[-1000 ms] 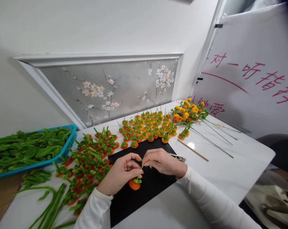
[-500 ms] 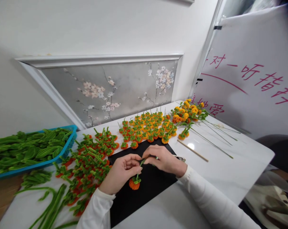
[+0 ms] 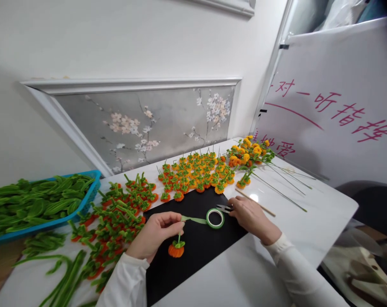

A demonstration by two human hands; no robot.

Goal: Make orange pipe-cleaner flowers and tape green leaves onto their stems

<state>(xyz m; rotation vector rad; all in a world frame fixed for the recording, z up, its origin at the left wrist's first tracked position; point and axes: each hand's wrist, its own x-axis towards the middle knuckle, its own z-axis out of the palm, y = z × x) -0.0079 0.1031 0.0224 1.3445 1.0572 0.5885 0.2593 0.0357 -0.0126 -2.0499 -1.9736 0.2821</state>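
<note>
Pinched in my left hand [image 3: 159, 232] is the stem of an orange fuzzy pumpkin-like piece [image 3: 176, 250], which hangs below the fingers with green leaves at its top. Green tape runs from those fingertips to its roll [image 3: 215, 218], which is on the black mat [image 3: 193, 256]. On the right side of the mat, my right hand [image 3: 252, 216] has its fingers closed at a small pair of scissors [image 3: 224, 208], whose blades point left toward the roll. The scissor handles are hidden by the fingers.
Rows of orange and yellow pieces [image 3: 199, 172] line the table's back, beside a yellow flower bunch [image 3: 249, 151] with long stems. Red-orange pieces [image 3: 110, 230] stand left of the mat. A blue basket [image 3: 95, 187] holds green leaves. A wooden stick [image 3: 255, 202] lies at the right.
My right hand has moved right, away from my left hand, to the scissors. The tape roll now shows on the mat, with tape stretched to my left hand. The view has shifted slightly.
</note>
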